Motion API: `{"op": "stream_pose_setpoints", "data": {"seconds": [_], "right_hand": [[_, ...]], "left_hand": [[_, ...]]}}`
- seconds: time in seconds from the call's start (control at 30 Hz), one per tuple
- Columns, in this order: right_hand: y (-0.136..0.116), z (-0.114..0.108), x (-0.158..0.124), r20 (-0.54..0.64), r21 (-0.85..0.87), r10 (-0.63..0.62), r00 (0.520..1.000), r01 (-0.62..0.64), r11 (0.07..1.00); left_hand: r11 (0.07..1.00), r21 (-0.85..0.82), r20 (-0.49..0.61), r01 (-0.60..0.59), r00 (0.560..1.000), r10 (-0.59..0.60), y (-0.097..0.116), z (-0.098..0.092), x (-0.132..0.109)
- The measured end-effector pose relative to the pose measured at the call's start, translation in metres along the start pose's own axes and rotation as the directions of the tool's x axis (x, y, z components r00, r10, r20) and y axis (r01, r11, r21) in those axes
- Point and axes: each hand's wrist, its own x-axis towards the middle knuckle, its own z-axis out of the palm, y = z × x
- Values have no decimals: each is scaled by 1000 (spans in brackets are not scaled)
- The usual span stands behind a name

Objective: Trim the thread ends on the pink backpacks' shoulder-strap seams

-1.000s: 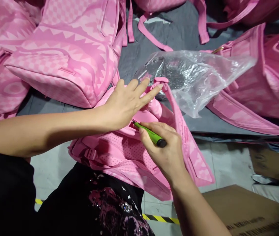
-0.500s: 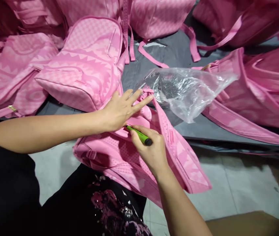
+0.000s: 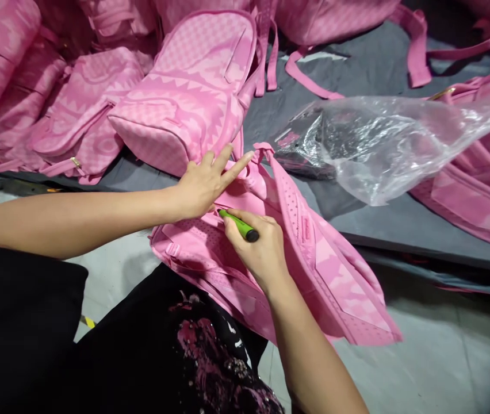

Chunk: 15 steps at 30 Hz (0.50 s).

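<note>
A pink backpack (image 3: pixel 344 287) with patterned panels and dotted mesh lies across my lap and against the table edge. My left hand (image 3: pixel 204 181) rests on its upper part, fingers spread and nothing visibly gripped. Between the thumb and fingers of my right hand (image 3: pixel 260 247) is a slim green marker (image 3: pixel 239 225) with a black end. Its tip points at the fabric just below my left hand, where the exact contact is hidden. The top loop (image 3: pixel 263 148) of the bag stands beside my left fingertips.
A clear plastic bag (image 3: pixel 383 155) lies on the dark table cover (image 3: pixel 357 69) beyond the backpack. Another pink backpack (image 3: pixel 184 92) sits just ahead on the left. More pink bags (image 3: pixel 94 103) crowd the left and back, and one (image 3: pixel 482 190) lies at right.
The view has swung a little to the left, so the table things appear farther right. Both hands stay at the same part of the backpack, the marker still in my right hand.
</note>
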Motion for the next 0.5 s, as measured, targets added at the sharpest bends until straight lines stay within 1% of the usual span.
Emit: {"op": "stream_pose_setpoints", "data": {"seconds": [0.13,0.2,0.3,0.4,0.5], "right_hand": [[-2,-11,1,100,-4,-21,995,21,1000],[-1,-13,4,128,-49,-22,992,29,998],[4,-10,8,111,-117,-35,993,48,992],[9,-4,9,73,-77,-77,994,83,994],[11,2,9,46,-34,-91,995,92,995]], "left_hand": [[991,-74,35,-110,993,113,-12,-4,2],[985,-101,68,-141,987,148,-18,-7,4],[982,-113,81,-151,984,160,-24,-7,7],[981,-103,52,-167,984,173,-27,-3,7],[978,-102,15,-182,983,184,-24,1,6]]}}
